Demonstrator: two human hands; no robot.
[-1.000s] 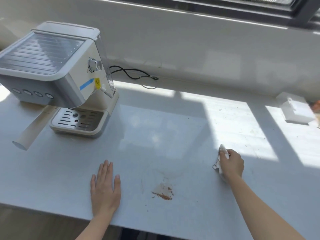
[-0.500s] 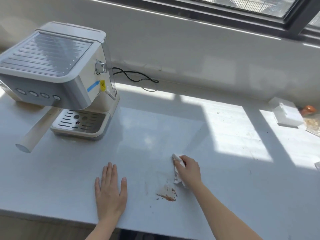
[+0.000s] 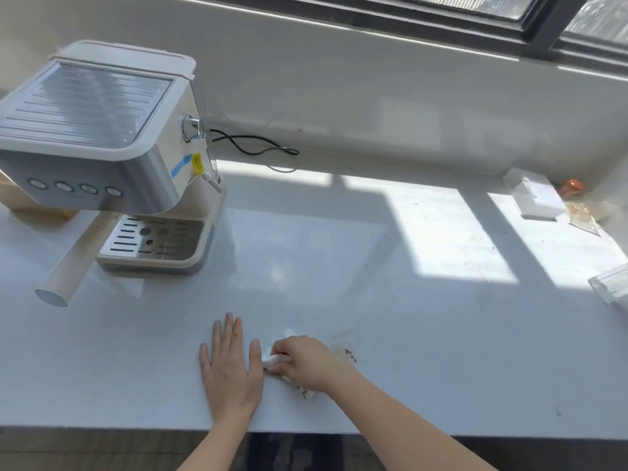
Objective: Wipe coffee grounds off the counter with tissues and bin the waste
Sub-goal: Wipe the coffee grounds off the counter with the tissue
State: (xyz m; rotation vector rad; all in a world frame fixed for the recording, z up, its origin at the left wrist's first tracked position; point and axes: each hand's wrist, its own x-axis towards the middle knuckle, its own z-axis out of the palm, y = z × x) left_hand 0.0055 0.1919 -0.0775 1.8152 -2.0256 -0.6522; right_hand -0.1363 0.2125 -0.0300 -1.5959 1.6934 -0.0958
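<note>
My right hand [image 3: 307, 363] presses a crumpled white tissue [image 3: 272, 361] onto the white counter [image 3: 424, 334], close to the front edge. The tissue shows brown stains at its lower end. A thin smear of brown coffee grounds [image 3: 347, 352] lies just right of that hand. My left hand [image 3: 229, 370] rests flat on the counter, fingers together and pointing away from me, its thumb almost touching the tissue.
A cream and silver espresso machine [image 3: 112, 158] stands at the back left, its portafilter handle [image 3: 73, 263] sticking out toward me. A black cable [image 3: 255, 146] lies by the wall. A white box [image 3: 535, 195] and clear plastic packets [image 3: 611, 294] sit at the right.
My right hand has swept the tissue leftward across the counter, over the patch of grounds, and now sits beside my left hand. The patch is much fainter. My left hand stayed put.
</note>
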